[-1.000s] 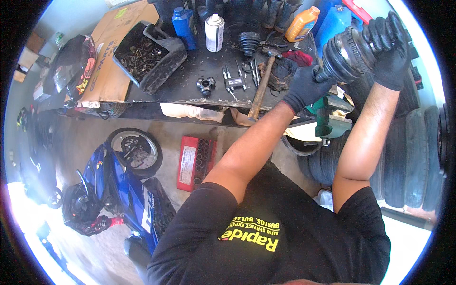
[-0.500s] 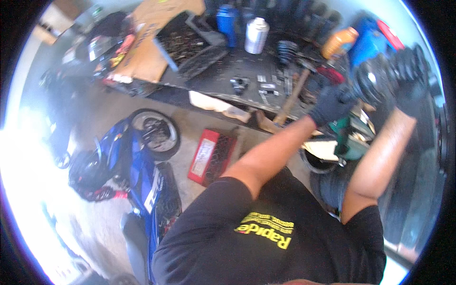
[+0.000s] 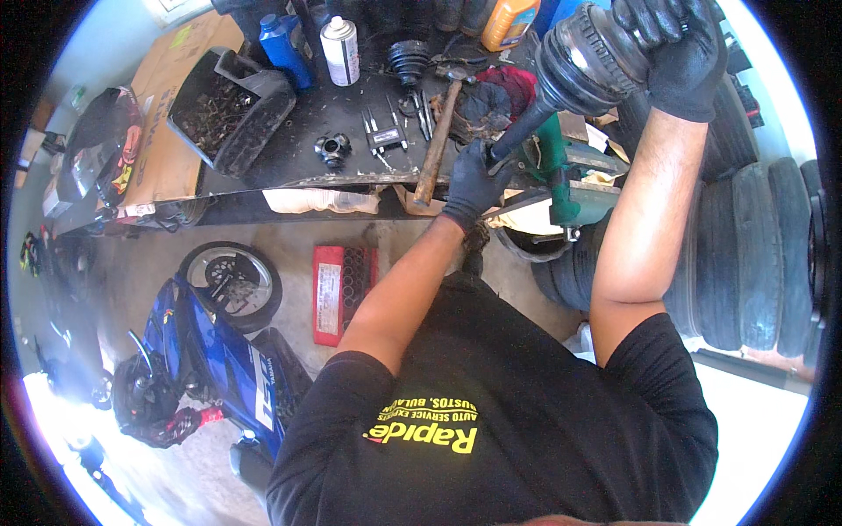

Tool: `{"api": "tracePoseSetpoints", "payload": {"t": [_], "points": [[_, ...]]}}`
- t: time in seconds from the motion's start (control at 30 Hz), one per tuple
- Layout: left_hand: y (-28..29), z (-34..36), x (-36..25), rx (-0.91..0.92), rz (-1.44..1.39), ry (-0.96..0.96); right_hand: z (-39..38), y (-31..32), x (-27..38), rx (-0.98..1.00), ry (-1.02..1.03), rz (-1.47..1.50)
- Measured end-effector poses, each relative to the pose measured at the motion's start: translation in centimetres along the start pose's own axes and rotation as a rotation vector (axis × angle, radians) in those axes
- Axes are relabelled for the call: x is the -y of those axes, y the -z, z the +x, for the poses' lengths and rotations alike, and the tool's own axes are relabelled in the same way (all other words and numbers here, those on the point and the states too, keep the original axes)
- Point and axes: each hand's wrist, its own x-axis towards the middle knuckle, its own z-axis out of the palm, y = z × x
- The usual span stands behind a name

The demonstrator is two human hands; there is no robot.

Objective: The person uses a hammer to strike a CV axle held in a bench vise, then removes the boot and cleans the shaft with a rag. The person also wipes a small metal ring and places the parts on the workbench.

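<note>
Both my hands wear black gloves and hold a dark axle shaft with a ribbed rubber boot (image 3: 583, 66), tilted from lower left to upper right. My left hand (image 3: 476, 182) is closed round the thin lower part of the shaft, by the bench's front edge. At the thick upper end my right hand (image 3: 688, 79) is wrapped round the piece beyond the boot; part of its grip is hidden. Under the shaft stands a green vise (image 3: 570, 188); I cannot tell whether they touch. A hammer (image 3: 438, 136) with a wooden handle lies beside my left hand.
On the dark bench sit a metal joint part (image 3: 333, 150), a small puller-like tool (image 3: 386, 136), another ribbed boot (image 3: 408, 60), a spray can (image 3: 340, 53) and a black bin (image 3: 263, 118). Tyres (image 3: 754, 254) are stacked right. A blue motorcycle (image 3: 206, 337) stands left, near a red case (image 3: 329, 294).
The whole view has shifted, so the bench appears farther left and sharper. Relative to the vise, my left hand has moved left and nearer; my right hand stays at the upper end.
</note>
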Motion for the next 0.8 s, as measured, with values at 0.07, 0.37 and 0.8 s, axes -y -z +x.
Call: {"api": "tracePoseSetpoints", "payload": {"t": [0.07,0.37,0.8], "points": [[0.4,-0.4,-0.3,0.026,0.003,-0.055,-0.1,0.3,0.2,0.015,0.011,0.015],[3.2,-3.5,-1.0,0.053,-0.009,-0.125,-1.5,3.7,1.4,0.084,0.017,0.100],[1.6,-0.3,0.6,0.011,-0.285,0.080,-7.3,9.8,5.1,0.232,0.028,0.269]]}}
